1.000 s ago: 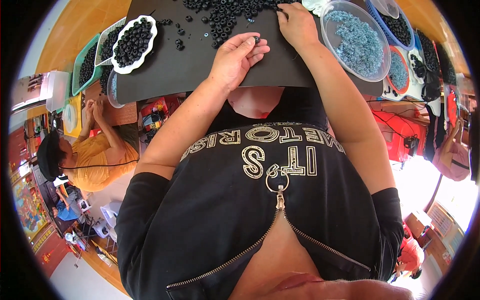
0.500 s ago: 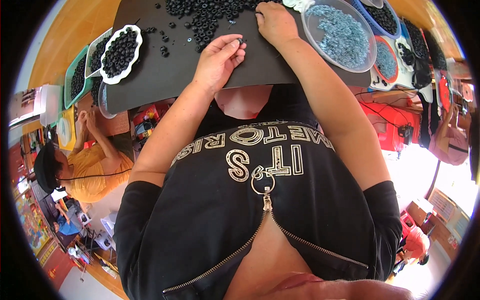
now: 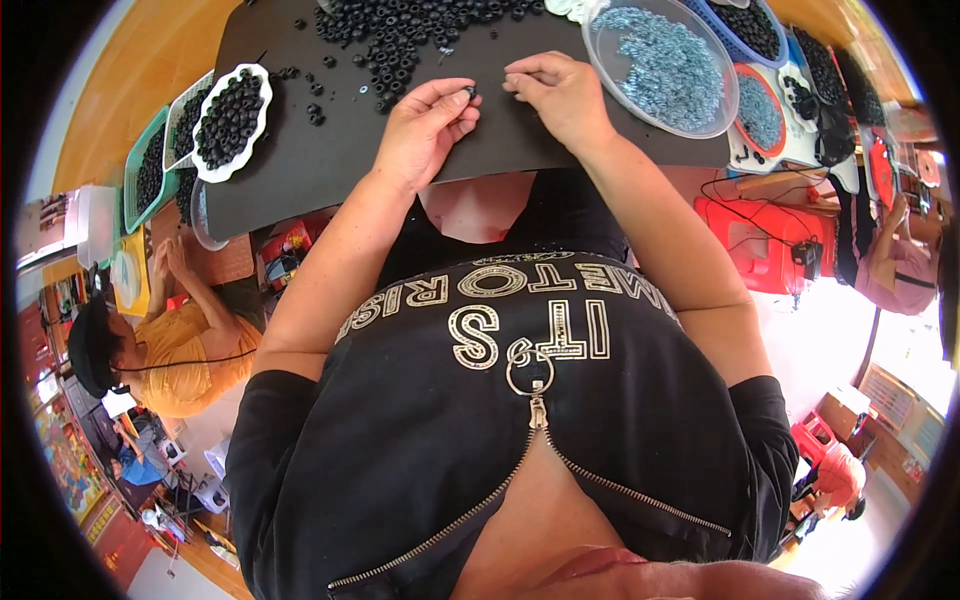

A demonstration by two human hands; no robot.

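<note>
My left hand (image 3: 428,135) is closed over the dark table, pinching a small black ring-shaped part (image 3: 470,92) between thumb and index finger. Just to its right, my right hand (image 3: 572,108) has thumb and index finger drawn together, tips toward the left hand. Whatever sits in those fingertips, if anything, is too small to name. Beyond the left hand spreads a loose pile of black ring-shaped parts (image 3: 395,45). Light-blue small pieces (image 3: 668,75) fill a round clear bowl (image 3: 617,103) to the right of my right hand.
A white scalloped dish (image 3: 264,118) of black parts stands at the table's left, beside a green basket (image 3: 133,200). On the right are a blue basket (image 3: 780,52) and an orange-rimmed bowl (image 3: 779,145). A person in yellow (image 3: 190,350) sits at left.
My right hand has come back from the edge of the black pile toward my left hand, fingertips now pinched together. The left hand keeps the black ring-shaped part.
</note>
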